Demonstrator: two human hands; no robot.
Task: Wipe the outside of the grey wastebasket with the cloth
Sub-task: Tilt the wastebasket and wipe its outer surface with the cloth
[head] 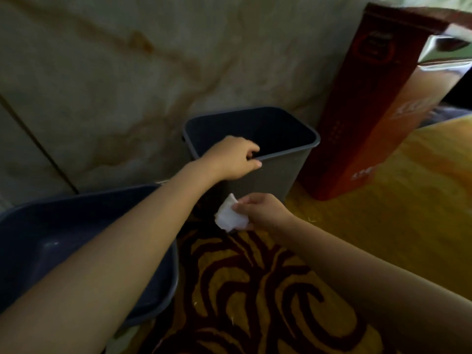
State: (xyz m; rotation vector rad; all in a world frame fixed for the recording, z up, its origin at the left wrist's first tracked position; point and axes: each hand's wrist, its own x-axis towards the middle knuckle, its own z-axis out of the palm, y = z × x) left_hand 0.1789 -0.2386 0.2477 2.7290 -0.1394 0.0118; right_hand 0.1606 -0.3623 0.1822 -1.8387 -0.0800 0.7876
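Observation:
A grey rectangular wastebasket point(275, 175) stands upright on the carpet against the wall, its inside dark and seemingly empty. My left hand point(231, 159) grips its near rim, fingers curled over the edge. My right hand point(260, 212) holds a crumpled white cloth point(229, 217) against the lower part of the basket's near side, by its left corner. The basket's base is hidden behind the cloth and my hand.
A second grey bin point(63, 241) sits close at the lower left under my left forearm. A tall red box point(378, 118) stands right of the wastebasket. A marbled wall point(127, 72) is behind. The floor is patterned yellow and dark red carpet point(255, 290).

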